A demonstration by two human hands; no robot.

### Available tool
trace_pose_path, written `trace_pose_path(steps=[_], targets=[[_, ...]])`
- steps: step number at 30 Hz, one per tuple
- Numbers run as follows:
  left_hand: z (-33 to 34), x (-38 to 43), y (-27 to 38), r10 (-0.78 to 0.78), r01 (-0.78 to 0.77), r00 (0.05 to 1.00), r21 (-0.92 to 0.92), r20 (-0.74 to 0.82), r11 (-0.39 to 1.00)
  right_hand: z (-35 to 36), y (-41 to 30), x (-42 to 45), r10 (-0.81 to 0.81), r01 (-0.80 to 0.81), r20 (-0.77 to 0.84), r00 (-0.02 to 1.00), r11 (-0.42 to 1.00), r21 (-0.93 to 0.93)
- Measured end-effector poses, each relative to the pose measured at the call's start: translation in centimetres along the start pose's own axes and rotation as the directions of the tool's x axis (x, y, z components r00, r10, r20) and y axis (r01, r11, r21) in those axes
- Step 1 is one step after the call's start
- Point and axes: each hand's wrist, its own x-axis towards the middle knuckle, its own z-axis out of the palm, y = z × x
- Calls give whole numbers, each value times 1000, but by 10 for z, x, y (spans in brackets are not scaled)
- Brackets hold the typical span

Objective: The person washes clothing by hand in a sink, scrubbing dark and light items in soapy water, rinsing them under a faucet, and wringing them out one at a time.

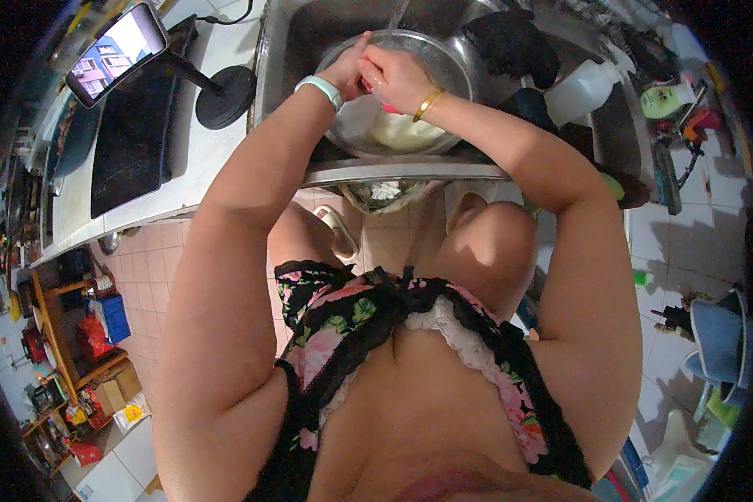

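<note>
Both my hands meet over a metal basin (458, 69) in the sink, close under a thin stream of water (398, 16). My left hand (346, 70), with a pale band at its wrist, is against my right hand (401, 78), which has a gold-coloured bangle at its wrist. Between them a red or pink item (390, 109) shows in part; my fingers hide most of it, and its kind is unclear. Below the hands, a pale yellowish thing (408, 133) lies in the basin, with cloudy water around it.
A phone (118, 55) on a black stand (226, 97) is at the left, by a black cooktop (132, 144). Right of the basin are a dark cloth (514, 44) and a translucent bottle (580, 91). A green-labelled bottle (665, 100) stands farther right. The metal sink edge (408, 170) runs before me.
</note>
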Motion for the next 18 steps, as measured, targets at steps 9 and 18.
trace_pose_path(steps=[9,18], targets=[[8,-3,-7,173,-171,982,-33,77,985,1,17,0,-109,133,78,991,879,-457],[-16,8,-5,371,-159,925,968,78,195,-10,103,-4,529,-218,318,787,720,-659]])
